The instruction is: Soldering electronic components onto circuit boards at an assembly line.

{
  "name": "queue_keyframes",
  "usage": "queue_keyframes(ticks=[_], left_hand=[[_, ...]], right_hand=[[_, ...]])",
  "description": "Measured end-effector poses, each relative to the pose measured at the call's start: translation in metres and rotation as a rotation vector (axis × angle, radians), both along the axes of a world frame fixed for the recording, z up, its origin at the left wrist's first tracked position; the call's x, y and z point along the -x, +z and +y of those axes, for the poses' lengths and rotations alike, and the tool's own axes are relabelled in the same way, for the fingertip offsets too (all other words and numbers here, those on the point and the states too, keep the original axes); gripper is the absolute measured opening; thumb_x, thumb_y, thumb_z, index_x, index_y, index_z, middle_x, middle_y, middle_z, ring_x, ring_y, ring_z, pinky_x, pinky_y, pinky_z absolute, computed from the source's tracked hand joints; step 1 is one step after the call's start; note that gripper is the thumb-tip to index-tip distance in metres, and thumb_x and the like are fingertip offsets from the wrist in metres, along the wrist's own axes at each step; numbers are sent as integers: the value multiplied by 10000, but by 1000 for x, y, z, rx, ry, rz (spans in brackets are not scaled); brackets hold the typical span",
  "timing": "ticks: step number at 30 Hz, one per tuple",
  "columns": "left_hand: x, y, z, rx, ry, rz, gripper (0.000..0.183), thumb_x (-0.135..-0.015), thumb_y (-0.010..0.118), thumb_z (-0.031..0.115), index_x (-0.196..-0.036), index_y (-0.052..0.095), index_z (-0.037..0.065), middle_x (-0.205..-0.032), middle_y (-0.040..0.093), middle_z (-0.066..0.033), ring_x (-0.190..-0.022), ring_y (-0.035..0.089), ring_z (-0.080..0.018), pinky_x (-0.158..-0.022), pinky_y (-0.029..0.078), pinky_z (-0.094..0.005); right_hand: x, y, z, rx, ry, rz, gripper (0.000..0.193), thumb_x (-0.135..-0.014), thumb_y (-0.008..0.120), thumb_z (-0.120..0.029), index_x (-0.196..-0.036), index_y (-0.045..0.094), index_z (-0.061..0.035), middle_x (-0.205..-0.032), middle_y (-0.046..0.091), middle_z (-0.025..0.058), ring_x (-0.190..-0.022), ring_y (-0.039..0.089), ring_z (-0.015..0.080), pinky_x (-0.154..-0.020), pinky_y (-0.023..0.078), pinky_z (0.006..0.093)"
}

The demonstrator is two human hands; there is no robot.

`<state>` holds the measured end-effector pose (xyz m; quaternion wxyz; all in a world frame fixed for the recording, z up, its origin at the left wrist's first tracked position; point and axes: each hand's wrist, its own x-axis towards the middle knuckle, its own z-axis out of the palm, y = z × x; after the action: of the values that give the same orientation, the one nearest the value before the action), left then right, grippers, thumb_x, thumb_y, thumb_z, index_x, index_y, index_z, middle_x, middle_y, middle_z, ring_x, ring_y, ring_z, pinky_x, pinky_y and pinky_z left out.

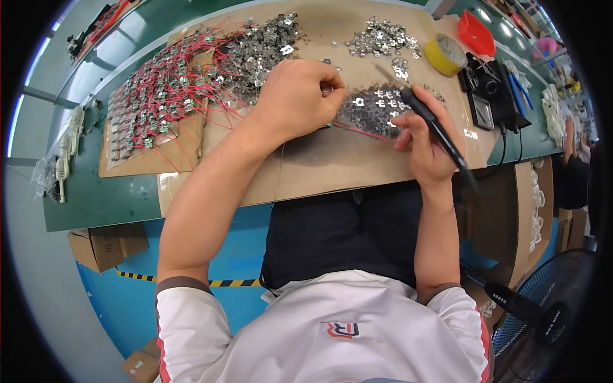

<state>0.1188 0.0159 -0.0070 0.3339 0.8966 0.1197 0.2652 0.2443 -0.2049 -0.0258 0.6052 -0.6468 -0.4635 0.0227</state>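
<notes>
My right hand (432,143) grips a black soldering iron (437,126), its metal tip pointing up and left over the board. My left hand (299,96) is closed in a pinch, its fingertips turned away, so what they hold is hidden. Below it a thin strand of wire (280,169) hangs down past the bench edge. A pair of red wires (362,131) runs from a bit of green beside the left hand toward the right hand. Between the hands lies a dark patch of small round pieces (364,118), with several shiny metal tabs (387,102) on it.
Rows of small green circuit boards (153,102) with red wires cover cardboard at left. Loose metal tabs (383,38) lie in heaps behind. Yellow tape (445,55), a red tray (476,33) and a black soldering station (495,92) stand at right; a fan (543,313) is lower right.
</notes>
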Motion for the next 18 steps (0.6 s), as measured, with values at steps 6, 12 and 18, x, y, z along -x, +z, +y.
queue_keyframes(ticks=[6, 12, 18], left_hand=[[0, -5, -2, -48, -30, 38, 145, -815, 754, 162, -875, 823, 50, -803, 760, -163, -778, 749, -366, -763, 607, -440], [-2, -4, -3, -87, -30, 48, 144, -805, 766, 156, -862, 825, 38, -806, 760, -167, -778, 744, -376, -755, 604, -450], [-2, -5, -4, -104, -32, 37, 138, -792, 775, 149, -859, 831, 42, -804, 756, -176, -765, 739, -381, -738, 600, -452]], right_hand=[[9, 7, -6, 50, -25, -14, 217, -995, 668, 17, -1198, 701, 87, -783, 725, 95, -600, 659, 93, -586, 578, 240], [1, 5, -7, 90, -1, -249, 192, -944, 691, 37, -1129, 706, 85, -791, 729, 76, -657, 714, 109, -595, 569, 228], [1, 8, -4, 104, 15, -310, 172, -914, 687, 57, -1080, 725, 76, -782, 727, 75, -650, 721, 117, -589, 561, 232]])
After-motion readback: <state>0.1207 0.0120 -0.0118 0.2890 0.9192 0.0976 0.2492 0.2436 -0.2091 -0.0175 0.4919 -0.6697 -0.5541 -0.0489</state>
